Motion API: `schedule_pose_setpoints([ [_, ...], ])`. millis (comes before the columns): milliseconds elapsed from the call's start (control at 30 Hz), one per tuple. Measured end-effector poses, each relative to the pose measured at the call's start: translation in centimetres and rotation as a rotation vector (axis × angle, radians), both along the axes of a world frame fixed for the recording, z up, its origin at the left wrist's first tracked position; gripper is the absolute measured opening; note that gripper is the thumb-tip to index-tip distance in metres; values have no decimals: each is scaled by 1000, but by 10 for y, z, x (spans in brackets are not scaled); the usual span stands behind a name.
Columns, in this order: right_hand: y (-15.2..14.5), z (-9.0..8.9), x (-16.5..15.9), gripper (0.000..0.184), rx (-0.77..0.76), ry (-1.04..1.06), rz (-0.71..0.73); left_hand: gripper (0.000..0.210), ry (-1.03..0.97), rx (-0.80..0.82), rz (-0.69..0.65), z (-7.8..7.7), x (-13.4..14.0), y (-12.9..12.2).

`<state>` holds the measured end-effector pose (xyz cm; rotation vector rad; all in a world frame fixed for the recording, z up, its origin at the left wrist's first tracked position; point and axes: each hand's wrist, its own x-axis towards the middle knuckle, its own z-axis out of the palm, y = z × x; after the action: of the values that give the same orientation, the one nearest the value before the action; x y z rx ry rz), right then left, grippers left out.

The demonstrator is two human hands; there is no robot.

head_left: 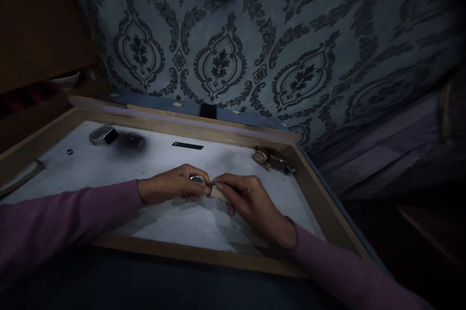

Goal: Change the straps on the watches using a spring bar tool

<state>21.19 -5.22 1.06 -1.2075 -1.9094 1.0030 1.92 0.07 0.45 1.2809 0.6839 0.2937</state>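
Above the middle of a white-bottomed wooden tray, my left hand point(171, 185) is closed around a watch point(197, 180) with a round, silver-rimmed case. My right hand point(251, 198) pinches a pale, strap-like piece point(218, 194) right beside the watch. The fingertips of both hands nearly meet there. Whether the pale piece is joined to the watch is hidden by the fingers. Dim light leaves the dial hard to read.
The wooden tray's frame point(182, 256) surrounds the work. Several watches point(271, 158) lie in its far right corner. At the far left sits a silver wristwatch point(104, 135). A dark flat strip point(188, 145) lies near the back, and a small black ring point(69, 152) at left.
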Motion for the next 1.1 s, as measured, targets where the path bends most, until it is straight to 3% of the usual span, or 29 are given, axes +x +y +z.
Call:
schedule_pose_setpoints([
  [633, -3, -1, -1, 26, 152, -24, 15, 33, 11, 27, 19, 6, 1, -5],
  [1100, -2, -1, -1, 27, 82, 16, 19, 29, 17, 51, 20, 2, 1, -4],
])
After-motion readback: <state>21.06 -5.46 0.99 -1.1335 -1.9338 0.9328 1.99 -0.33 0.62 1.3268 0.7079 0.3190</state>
